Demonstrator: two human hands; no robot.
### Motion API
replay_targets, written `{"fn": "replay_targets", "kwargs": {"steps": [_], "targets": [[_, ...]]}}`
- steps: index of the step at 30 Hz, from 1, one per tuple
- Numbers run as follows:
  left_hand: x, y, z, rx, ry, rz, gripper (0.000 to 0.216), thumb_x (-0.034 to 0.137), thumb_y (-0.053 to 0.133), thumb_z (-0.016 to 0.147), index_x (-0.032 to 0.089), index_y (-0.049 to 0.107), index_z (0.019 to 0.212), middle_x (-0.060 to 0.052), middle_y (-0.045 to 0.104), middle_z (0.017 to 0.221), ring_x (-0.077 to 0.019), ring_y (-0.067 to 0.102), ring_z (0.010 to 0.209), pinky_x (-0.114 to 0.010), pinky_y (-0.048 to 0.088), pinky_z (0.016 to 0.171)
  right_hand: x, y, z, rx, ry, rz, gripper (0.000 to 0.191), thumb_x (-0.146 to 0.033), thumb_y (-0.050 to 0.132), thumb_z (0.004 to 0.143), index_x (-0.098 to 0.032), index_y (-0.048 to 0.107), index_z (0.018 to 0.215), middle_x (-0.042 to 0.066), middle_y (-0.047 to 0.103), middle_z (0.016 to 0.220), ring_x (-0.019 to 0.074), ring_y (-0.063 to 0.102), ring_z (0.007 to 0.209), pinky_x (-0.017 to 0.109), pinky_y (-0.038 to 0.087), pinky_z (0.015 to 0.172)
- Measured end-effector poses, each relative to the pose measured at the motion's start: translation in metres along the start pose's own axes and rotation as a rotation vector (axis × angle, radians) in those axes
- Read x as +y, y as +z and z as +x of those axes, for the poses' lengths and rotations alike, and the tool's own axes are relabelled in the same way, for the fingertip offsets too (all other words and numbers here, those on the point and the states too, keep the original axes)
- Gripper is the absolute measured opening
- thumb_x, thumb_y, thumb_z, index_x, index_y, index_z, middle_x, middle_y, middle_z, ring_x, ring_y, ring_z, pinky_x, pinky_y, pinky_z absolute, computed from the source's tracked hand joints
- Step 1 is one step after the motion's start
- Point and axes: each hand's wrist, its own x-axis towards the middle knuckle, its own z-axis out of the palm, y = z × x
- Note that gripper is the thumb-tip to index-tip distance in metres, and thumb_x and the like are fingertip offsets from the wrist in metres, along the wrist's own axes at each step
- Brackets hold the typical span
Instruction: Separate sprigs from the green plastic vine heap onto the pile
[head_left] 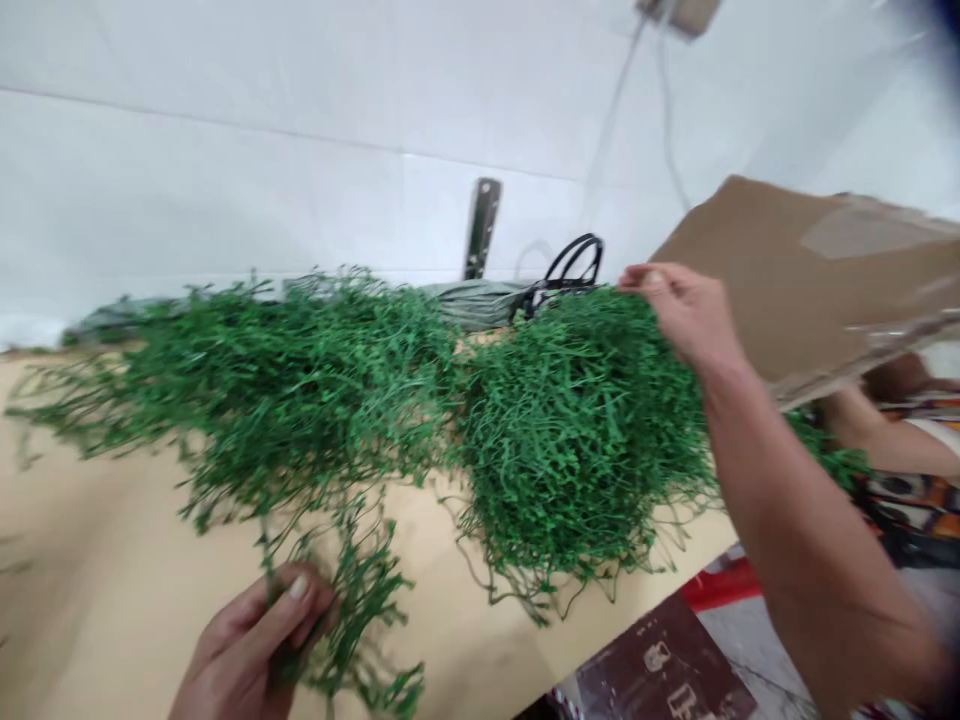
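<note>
My left hand (251, 635) is closed around a sprig of artificial greenery (352, 600) low in the view, its thin green stems poking out on both sides of the fingers. Out to the right, my right hand (686, 310) reaches over the top edge of a dense heap of green plastic sprigs (570, 430). Its thumb and fingers are pinched together; whatever is between them, if anything, is too small to make out. A second, looser pile of similar sprigs (300, 380) spreads over the left and middle of the table (465, 640).
A cardboard sheet or box (795, 270) rises behind my right forearm. Along the wall lie black looped handles (577, 262), grey-green cloth (480, 303) and an upright metal strip (482, 228). Another person's arm (885, 430) shows at right. A brown printed carton (660, 670) sits below the table edge.
</note>
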Motion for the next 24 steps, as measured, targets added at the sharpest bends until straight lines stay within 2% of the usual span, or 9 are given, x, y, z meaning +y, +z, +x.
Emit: {"fn": "replay_targets", "kwargs": {"steps": [2,5,8,10,13,16,19,24], "targets": [[0.007,0.011,-0.009,-0.033,0.077,-0.044,0.029,0.030,0.074,0.060,0.014,0.052,0.051,0.003,0.042,0.047,-0.0083,0.042,0.050,-0.020,0.039,0.049,-0.024,0.011,-0.022,0.056,-0.018,0.224,0.028,-0.040,0.051,0.083,-0.018,0.067,0.088,0.010,0.068,0.084,0.0177,0.066,0.075,0.031,0.050,0.067],[0.012,0.023,-0.013,-0.075,0.146,-0.104,0.023,0.027,0.073,0.059,0.013,0.055,0.054,0.004,0.042,0.045,-0.0078,0.040,0.049,-0.021,0.036,0.050,-0.072,0.037,-0.072,-0.094,-0.119,0.285,0.019,-0.029,0.050,0.086,-0.024,0.066,0.094,0.007,0.067,0.083,0.0181,0.065,0.072,0.033,0.050,0.064],[0.009,0.024,-0.011,-0.099,0.166,-0.136,0.018,0.024,0.072,0.060,0.013,0.058,0.058,0.003,0.048,0.047,-0.0070,0.039,0.047,-0.021,0.033,0.049,-0.118,0.068,-0.130,-0.544,-0.350,0.291,0.020,-0.021,0.056,0.081,-0.024,0.064,0.100,0.005,0.067,0.086,0.0177,0.063,0.076,0.031,0.051,0.064],[0.007,0.021,-0.011,-0.114,0.175,-0.160,0.016,0.023,0.072,0.061,0.013,0.060,0.063,0.004,0.047,0.048,-0.0055,0.036,0.045,-0.020,0.030,0.047,-0.140,0.090,-0.162,-0.716,-0.429,0.343,0.024,-0.018,0.053,0.083,-0.021,0.060,0.105,0.006,0.066,0.093,0.0174,0.062,0.082,0.031,0.051,0.070],[0.005,0.018,-0.013,-0.134,0.194,-0.182,0.017,0.022,0.072,0.063,0.013,0.062,0.074,0.006,0.045,0.051,-0.0038,0.035,0.045,-0.019,0.030,0.046,-0.158,0.124,-0.192,-0.755,-0.471,0.403,0.026,-0.017,0.051,0.084,-0.017,0.057,0.109,0.009,0.062,0.100,0.0195,0.057,0.092,0.035,0.049,0.079],[0.004,0.018,-0.013,-0.153,0.202,-0.184,0.023,0.021,0.072,0.063,0.013,0.061,0.081,0.004,0.051,0.063,-0.0031,0.040,0.049,-0.017,0.031,0.047,-0.165,0.147,-0.204,-0.742,-0.509,0.385,0.020,-0.018,0.050,0.084,-0.016,0.059,0.102,0.011,0.060,0.101,0.0219,0.053,0.094,0.039,0.047,0.081],[0.003,0.016,-0.012,-0.186,0.186,-0.165,0.025,0.022,0.073,0.063,0.013,0.060,0.081,0.002,0.053,0.070,-0.0038,0.044,0.054,-0.016,0.033,0.048,-0.165,0.157,-0.209,-0.690,-0.506,0.377,0.014,-0.016,0.049,0.084,-0.016,0.062,0.091,0.011,0.060,0.095,0.0219,0.053,0.091,0.039,0.046,0.078],[-0.001,0.009,-0.012,-0.270,0.146,-0.139,0.032,0.025,0.076,0.059,0.013,0.061,0.084,0.001,0.054,0.072,-0.0066,0.047,0.059,-0.018,0.038,0.053,-0.158,0.158,-0.211,-0.653,-0.464,0.444,0.014,-0.015,0.050,0.083,-0.018,0.062,0.078,0.006,0.059,0.076,0.0179,0.052,0.073,0.033,0.044,0.065]]}}
